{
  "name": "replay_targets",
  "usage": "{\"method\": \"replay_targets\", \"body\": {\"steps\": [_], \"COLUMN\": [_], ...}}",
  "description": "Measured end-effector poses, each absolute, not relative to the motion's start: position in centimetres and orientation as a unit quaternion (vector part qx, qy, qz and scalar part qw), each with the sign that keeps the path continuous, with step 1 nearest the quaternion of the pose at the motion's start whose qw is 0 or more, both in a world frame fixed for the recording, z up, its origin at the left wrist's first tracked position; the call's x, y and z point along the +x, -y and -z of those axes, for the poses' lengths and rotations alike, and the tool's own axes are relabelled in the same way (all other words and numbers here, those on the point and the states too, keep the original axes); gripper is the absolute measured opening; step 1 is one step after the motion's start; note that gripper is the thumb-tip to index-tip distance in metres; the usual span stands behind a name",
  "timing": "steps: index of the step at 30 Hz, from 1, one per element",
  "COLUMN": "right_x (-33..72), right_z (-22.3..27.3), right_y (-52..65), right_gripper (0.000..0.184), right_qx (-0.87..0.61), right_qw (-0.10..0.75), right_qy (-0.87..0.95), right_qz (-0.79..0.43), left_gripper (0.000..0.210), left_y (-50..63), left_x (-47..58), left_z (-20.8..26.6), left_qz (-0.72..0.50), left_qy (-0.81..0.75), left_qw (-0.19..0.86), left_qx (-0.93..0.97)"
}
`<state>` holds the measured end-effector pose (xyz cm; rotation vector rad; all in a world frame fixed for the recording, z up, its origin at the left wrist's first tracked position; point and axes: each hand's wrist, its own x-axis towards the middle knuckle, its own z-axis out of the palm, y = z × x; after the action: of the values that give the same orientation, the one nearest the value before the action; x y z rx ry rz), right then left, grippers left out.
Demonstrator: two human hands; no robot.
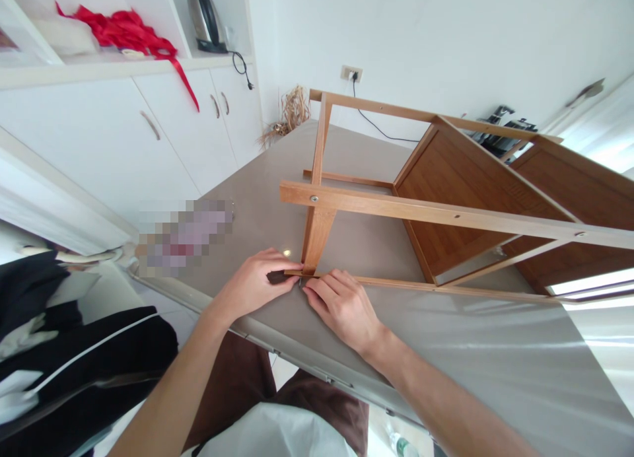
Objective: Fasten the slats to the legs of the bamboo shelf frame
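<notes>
A wooden shelf rack (369, 206) lies on its side on a grey table (267, 193), its slatted panels toward the right. At the near left corner, my left hand (255, 282) has thumb and forefinger closed around the end of the lowest rail (291, 272). Just right of that joint, my right hand (341, 305) is curled against the same rail, fingertips pressed together. A tiny metal piece, perhaps a screw (300, 282), shows between the two hands. Whatever the right fingers grip is hidden. A screw head (314, 199) is visible on the upper rail.
A blurred-out packet (191, 236) lies left on the table. Dried stalks (294, 110) stand at the back corner. White cabinets (188, 127) hold red ribbon (123, 31) and a kettle (205, 18). A black cord runs from the wall socket (351, 74). Black cloth (99, 351) is at lower left.
</notes>
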<state>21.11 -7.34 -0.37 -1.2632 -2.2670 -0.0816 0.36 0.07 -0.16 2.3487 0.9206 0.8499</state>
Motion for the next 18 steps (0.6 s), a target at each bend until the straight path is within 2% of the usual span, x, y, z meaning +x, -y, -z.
{"method": "replay_targets", "body": {"steps": [18], "right_x": [21.21], "right_z": [0.36], "right_y": [7.34], "right_gripper": [0.016], "right_qx": [-0.502], "right_qw": [0.284], "right_qy": [0.817], "right_qz": [0.011], "left_gripper": [0.016], "left_y": [-0.02], "left_x": [0.37], "left_z": [0.24], "left_qz": [-0.312], "left_qy": [-0.337], "left_qw": [0.232], "left_qx": [0.857]}}
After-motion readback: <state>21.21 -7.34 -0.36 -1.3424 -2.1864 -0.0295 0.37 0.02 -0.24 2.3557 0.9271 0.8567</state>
